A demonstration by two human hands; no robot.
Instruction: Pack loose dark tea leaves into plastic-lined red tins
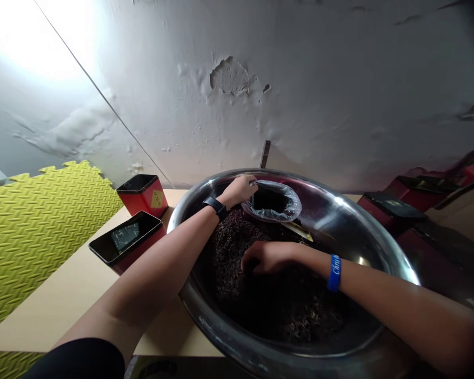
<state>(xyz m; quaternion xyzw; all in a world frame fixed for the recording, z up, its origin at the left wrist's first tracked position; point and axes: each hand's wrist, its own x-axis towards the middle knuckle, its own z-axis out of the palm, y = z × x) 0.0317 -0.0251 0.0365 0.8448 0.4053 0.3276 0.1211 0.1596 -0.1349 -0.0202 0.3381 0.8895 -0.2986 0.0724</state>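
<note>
The left hand (239,190) pinches the flimsy bag (274,210) by its rim. The right hand (266,258), apart, sits curled in the loose leaves (237,237)

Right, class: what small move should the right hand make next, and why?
Probably lift some dark loose leaves into the clear plastic bag: the right hand is in the leaves, and the left hand holds the bag's mouth open beside them.

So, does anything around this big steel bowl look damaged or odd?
Yes, the white wall behind the stainless steel bowl is in poor shape. A patch of plaster has flaked away above the bowl, and the paint around it looks blistered and peeling.
</note>
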